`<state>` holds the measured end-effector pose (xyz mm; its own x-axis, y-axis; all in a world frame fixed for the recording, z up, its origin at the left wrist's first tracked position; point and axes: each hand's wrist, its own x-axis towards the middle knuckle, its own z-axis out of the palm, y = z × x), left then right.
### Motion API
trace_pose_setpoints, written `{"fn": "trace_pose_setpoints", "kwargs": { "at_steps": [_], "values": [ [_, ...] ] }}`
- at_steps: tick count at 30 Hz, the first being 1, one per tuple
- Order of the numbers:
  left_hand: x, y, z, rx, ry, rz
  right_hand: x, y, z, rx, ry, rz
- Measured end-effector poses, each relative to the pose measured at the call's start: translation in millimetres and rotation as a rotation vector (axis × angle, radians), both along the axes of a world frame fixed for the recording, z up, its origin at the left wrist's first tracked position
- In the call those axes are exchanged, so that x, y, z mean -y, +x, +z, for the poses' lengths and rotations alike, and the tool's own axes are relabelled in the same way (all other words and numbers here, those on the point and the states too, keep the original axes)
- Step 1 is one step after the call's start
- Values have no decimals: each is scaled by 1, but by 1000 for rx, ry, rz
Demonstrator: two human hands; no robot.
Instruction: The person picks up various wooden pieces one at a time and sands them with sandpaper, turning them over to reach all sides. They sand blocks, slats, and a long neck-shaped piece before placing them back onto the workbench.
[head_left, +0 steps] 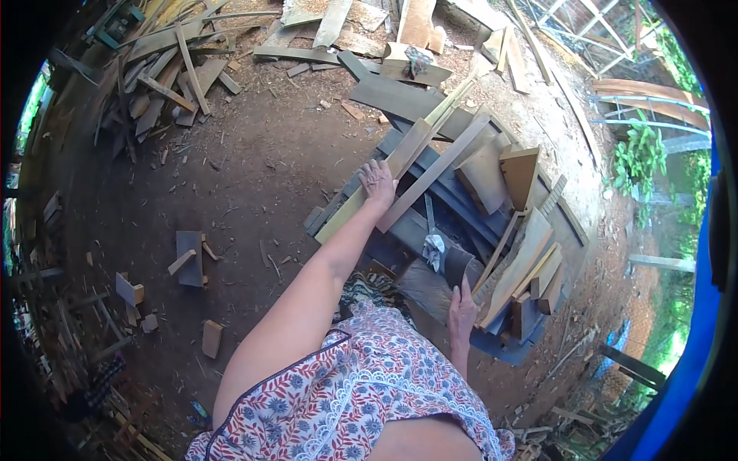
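Note:
My left hand [377, 183] is closed over a narrow wooden plank [409, 148], with the thumb on its right side. The plank lies slantwise on a dark low workbench [327, 207]. Close to my body, my right hand [462, 313] pinches the edge of a dark curled sheet [457, 263], perhaps sandpaper. Beside that sheet is a crumpled whitish wad [433, 250], and a metal ruler-like strip [429, 211] lies just beyond it. A longer brown board [438, 170] runs alongside the held plank.
Cut wood pieces [530, 269] and an upright wooden box-like piece [520, 177] crowd the bench's right side. Scrap boards [165, 88] are heaped at the far left. A small wooden block [212, 338] lies on the dirt floor. Blue sheeting [696, 338] hangs at the right edge.

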<state>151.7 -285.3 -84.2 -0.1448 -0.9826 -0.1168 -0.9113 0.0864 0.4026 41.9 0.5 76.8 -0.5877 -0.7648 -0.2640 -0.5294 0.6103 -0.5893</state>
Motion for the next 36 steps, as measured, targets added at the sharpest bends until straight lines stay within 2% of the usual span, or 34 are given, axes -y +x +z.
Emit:
{"fn": "trace_pose_setpoints", "kwargs": {
  "at_steps": [3,6,8,9,10,12,13,14,16,17,18,19,20,21,22,23,24,26,28,30,31,32,34,35,36],
  "values": [
    [1,3,-2,32,-59,37,-9,0,-5,-33,-119,57],
    [0,6,22,3,-83,51,-7,-12,-9,23,-35,59],
    [-5,7,39,-393,266,61,-8,-21,-13,37,-178,81],
    [-8,3,24,-345,292,33,-7,-25,-12,53,-180,90],
    [-14,4,31,-332,287,47,-1,-30,-7,102,-203,84],
    [-29,5,54,-736,445,-11,13,-34,-6,164,-231,83],
    [-38,3,79,-792,656,137,19,-36,-7,145,-287,117],
    [-49,2,79,-778,657,132,24,-38,-8,123,-342,143],
    [-68,-2,91,-1015,564,151,38,-33,1,152,-432,241],
    [-79,-4,103,-1035,610,193,45,-29,6,153,-439,225],
    [-88,-5,109,-1028,609,178,54,-24,13,-5,-550,451],
    [-94,-5,114,-1127,575,126,58,-21,17,-171,-656,678],
    [-99,-4,119,-1226,538,75,60,-20,20,-175,-665,671],
    [-104,-1,134,-1224,532,70,62,-18,22,-193,-636,798],
    [-110,3,156,-1273,693,133,64,-17,24,-210,-602,929],
    [-116,6,171,-1319,855,200,66,-20,17,-186,-636,935],
    [-124,7,177,-1321,846,207,70,-25,16,-182,-641,943],
    [-143,12,180,-1518,824,16,77,-34,10,-235,-670,944],
    [-153,11,170,-1517,842,-1,87,-47,8,-242,-687,910],
    [-161,12,180,-1259,885,-58,101,-68,2,-353,-764,855],
    [-163,16,194,-1166,986,0,107,-78,1,-390,-755,779],
    [-163,23,186,-1153,1001,-28,114,-89,-1,-429,-745,703],
    [-167,36,165,-1608,1459,-120,120,-110,-8,-545,-688,627],
    [-172,38,164,-1755,1528,-56,124,-119,-17,-395,-669,496],
    [-172,37,166,-1754,1524,-78,129,-120,-12,-242,-653,372]
  ]
}}
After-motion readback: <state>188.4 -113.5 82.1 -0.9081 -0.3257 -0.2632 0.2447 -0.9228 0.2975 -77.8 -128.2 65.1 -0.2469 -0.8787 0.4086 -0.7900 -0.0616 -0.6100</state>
